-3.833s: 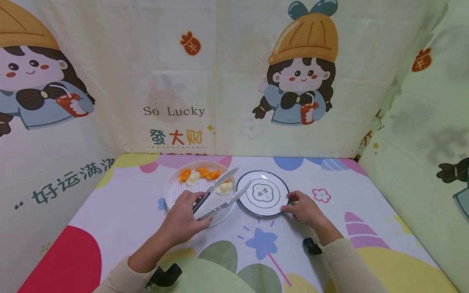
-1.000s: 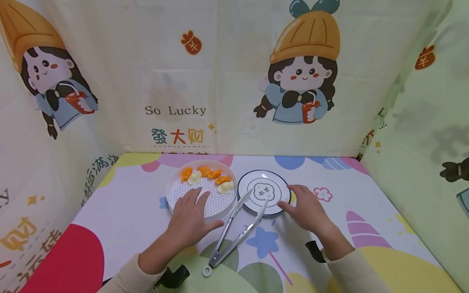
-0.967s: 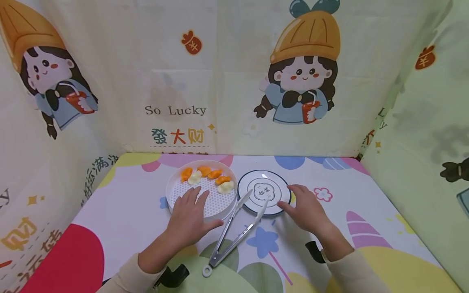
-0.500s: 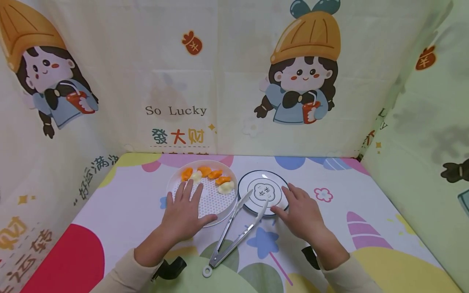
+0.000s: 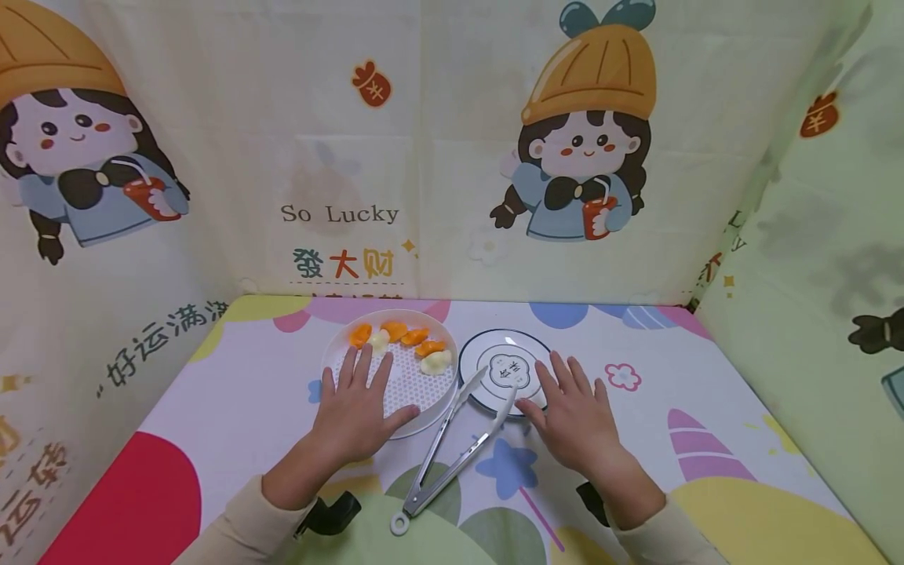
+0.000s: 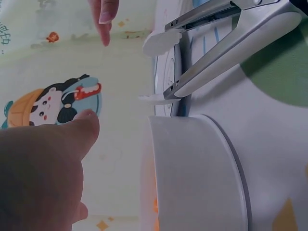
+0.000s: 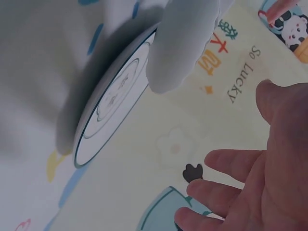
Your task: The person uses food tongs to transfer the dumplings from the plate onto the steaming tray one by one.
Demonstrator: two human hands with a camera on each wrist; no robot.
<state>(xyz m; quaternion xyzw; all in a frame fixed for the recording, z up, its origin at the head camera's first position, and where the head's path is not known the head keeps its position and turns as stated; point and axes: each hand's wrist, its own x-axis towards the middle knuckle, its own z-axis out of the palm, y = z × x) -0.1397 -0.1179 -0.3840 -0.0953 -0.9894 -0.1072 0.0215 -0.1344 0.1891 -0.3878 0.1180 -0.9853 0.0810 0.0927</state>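
Observation:
Palm down with fingers spread, my left hand [image 5: 355, 416] hovers over the near left part of a round white tray [image 5: 413, 396] with a patterned base. Orange dumplings [image 5: 414, 337] and white dumplings [image 5: 435, 362] lie along the tray's far side. My right hand [image 5: 577, 416], also spread, hovers by the near right edge of a white plate [image 5: 487, 353] with dark rings. Metal tongs [image 5: 452, 469] with white tips lie between the hands, tips spread over the plate's near rim. Both hands hold nothing. Part of the plate is hidden behind the right fingers.
A colourful printed cloth [image 5: 254, 377] covers the table. Printed fabric walls [image 5: 452, 157] close it in at the back and both sides. A black wrist camera [image 5: 332, 515] sits under the left wrist.
The tongs, held in my left hand at first, now lie on the table. My right hand has let go of the plate's rim and shifted left. Both hands have spread out flat.

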